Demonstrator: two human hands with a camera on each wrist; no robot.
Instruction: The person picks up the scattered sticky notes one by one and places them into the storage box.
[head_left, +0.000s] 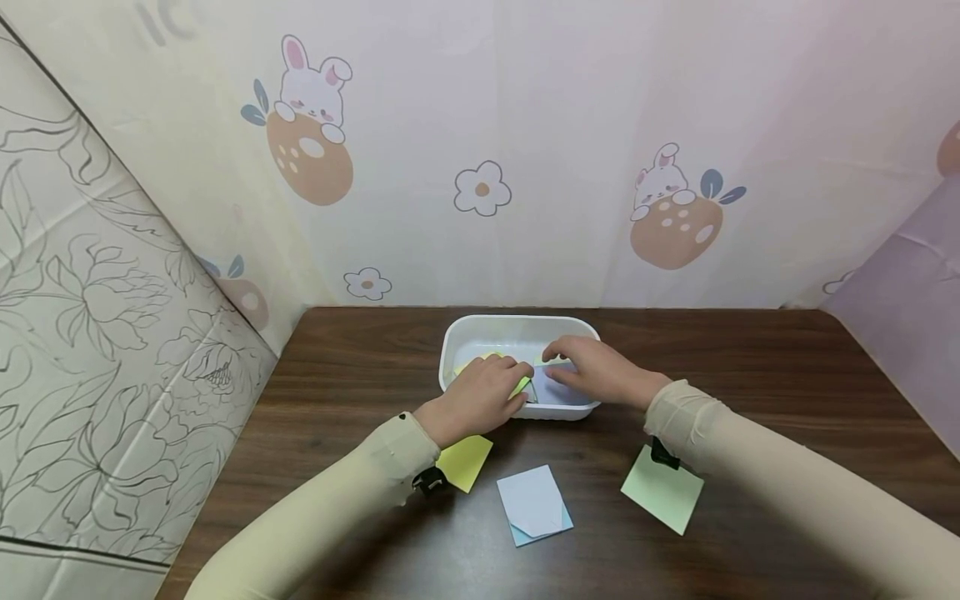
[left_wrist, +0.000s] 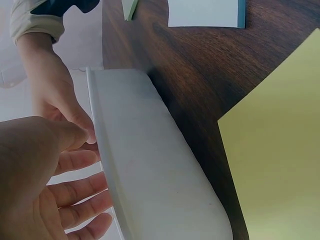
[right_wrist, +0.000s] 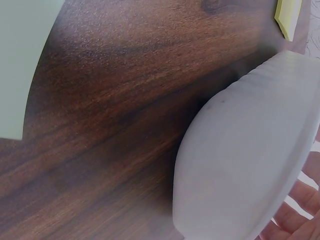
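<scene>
In the head view, a white plastic tub point(head_left: 517, 322) holds paper sticky notes. Over its left part is my left hand point(head_left: 480, 392), fingers bent down into it; a yellow-green note point(head_left: 520, 386) shows below them. In the left wrist view that hand's fingers are apart, with no paper visible between them. My right hand point(head_left: 596, 369) reaches in from the right with loosely curved fingers. Beneath it lies a pale bluish note point(head_left: 558, 390). Neither hand visibly grips anything, though the left fingertips are partly hidden.
On the brown wooden table point(head_left: 360, 367), in front of the tub, lie a yellow note pad point(head_left: 467, 462), a white note point(head_left: 531, 498) over a light blue one point(head_left: 546, 533), and a pale green pad point(head_left: 663, 490). Behind stands a patterned wall point(head_left: 555, 250).
</scene>
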